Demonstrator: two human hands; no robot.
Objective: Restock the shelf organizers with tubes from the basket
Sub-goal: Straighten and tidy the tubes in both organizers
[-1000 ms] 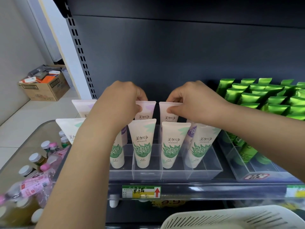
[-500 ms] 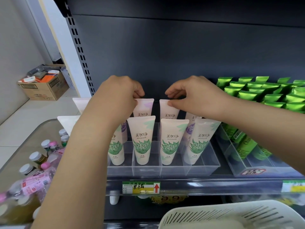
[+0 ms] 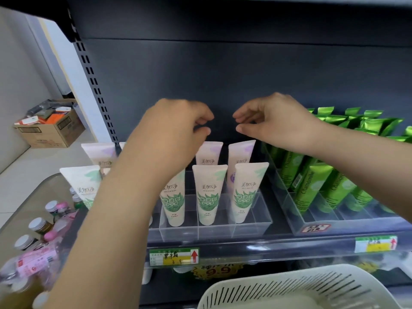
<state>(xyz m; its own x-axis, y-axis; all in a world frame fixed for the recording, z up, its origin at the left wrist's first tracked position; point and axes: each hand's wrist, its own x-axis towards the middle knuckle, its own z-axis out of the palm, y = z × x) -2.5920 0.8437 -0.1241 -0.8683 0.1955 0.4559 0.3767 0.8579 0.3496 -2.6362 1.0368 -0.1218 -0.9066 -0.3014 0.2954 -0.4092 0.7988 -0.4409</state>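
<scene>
Both grips empty, fingers loosely apart: left hand (image 3: 178,121), right hand (image 3: 274,121). Upright purple-leaf tubes (image 3: 209,152) directly below; white slotted basket (image 3: 289,288) far below-right, nearer right hand.

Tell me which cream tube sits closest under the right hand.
The back-row purple-leaf tube on the right, directly below the right hand; the others stand lower, forward or further left.

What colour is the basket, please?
Cream white, slotted; basket shows in the head view.
</scene>
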